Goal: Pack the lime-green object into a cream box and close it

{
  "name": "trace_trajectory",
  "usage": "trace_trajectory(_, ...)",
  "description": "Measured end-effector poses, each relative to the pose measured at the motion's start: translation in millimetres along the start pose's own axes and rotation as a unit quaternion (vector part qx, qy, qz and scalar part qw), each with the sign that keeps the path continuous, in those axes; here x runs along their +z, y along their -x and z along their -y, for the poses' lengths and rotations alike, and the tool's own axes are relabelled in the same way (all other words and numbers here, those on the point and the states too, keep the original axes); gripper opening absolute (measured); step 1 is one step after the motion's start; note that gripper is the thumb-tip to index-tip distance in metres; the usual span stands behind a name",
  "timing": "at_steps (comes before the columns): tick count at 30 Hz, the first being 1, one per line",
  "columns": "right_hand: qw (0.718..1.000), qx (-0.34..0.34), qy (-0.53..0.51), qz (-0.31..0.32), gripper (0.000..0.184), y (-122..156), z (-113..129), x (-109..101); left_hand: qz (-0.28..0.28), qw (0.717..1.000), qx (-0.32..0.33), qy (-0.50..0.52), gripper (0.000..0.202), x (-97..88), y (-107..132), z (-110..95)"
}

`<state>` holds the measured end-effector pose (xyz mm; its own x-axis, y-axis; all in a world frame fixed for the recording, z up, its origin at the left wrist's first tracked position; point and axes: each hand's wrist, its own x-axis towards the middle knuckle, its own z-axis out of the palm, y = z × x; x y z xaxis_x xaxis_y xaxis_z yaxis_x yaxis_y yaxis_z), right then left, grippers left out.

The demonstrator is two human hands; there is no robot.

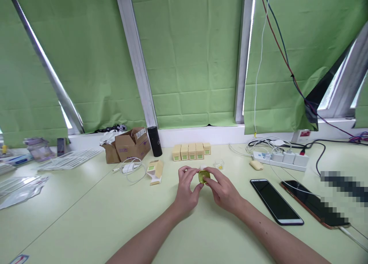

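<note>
Between my two hands is a small yellow-green square case point(204, 176) with rounded corners, its hollow side facing me. My left hand point(187, 189) grips its left edge between thumb and fingers. On the other side, my right hand point(224, 189) holds the right edge, and a fingertip reaches into the hollow. Just beyond the right hand sits a small clear plastic piece point(219, 164) with a yellow spot. Behind the case, a small white thing is mostly hidden. An opened small carton point(155, 172) lies left of my left hand, its flap towards me.
Several small tan boxes point(188, 152) stand in a row at the back. Left of them are a black cylinder point(155, 141), a cardboard box point(132, 144) and a white charger cable point(130, 168). To the right lie two phones, a beige case point(256, 165) and a power strip point(283, 159).
</note>
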<state>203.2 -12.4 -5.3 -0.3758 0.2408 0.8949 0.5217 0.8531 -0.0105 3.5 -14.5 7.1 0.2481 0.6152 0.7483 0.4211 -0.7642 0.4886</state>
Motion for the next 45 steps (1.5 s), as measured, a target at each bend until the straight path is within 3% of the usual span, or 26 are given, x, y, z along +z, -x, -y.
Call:
trace_trajectory(19, 0.997, 0.057, -0.035, 0.044, 0.047, 0, 6, -4, 0.000, 1.000, -0.011, -0.015, 0.032, -2.1, -1, 1)
trace_trajectory(23, 0.994, 0.081, -0.066, 0.022, 0.041, -1, 8, -3, -0.002, 1.000, -0.025, -0.018, 0.029, -1.3, -1, 2)
trace_trajectory(29, 0.978, 0.172, -0.117, -0.026, 0.024, -1, 5, 3, 0.016, 0.998, -0.049, -0.023, 0.027, -2.2, -3, 5)
trace_trajectory(35, 0.926, 0.320, -0.199, -0.007, 0.024, -2, 3, 4, 0.019, 0.999, -0.032, -0.020, 0.037, -3.3, -1, 2)
trace_trajectory(45, 0.914, 0.348, -0.207, 0.014, 0.029, -1, 6, 6, 0.057, 0.995, 0.020, -0.078, 0.059, -0.8, 1, 1)
